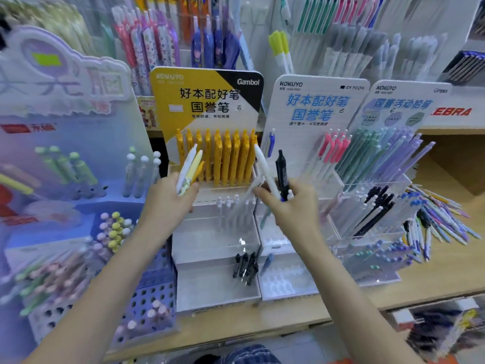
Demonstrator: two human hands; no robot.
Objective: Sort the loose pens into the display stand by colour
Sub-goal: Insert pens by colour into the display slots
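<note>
Shelving of pale wood (446,271) runs across the lower frame, carrying the yellow-backed display stand (210,101) at centre, with orange pens (225,158) racked in its top row and black pens (245,266) in its lowest tray. Loose pens (441,216) lie heaped at right. Left hand (168,203), centre, grips white and yellow pens (189,169). Right hand (291,206), beside it, holds a white pen (265,169) and a black pen (282,172).

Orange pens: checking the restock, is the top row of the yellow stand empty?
No, a full row of orange pens stands in the yellow stand.
</note>
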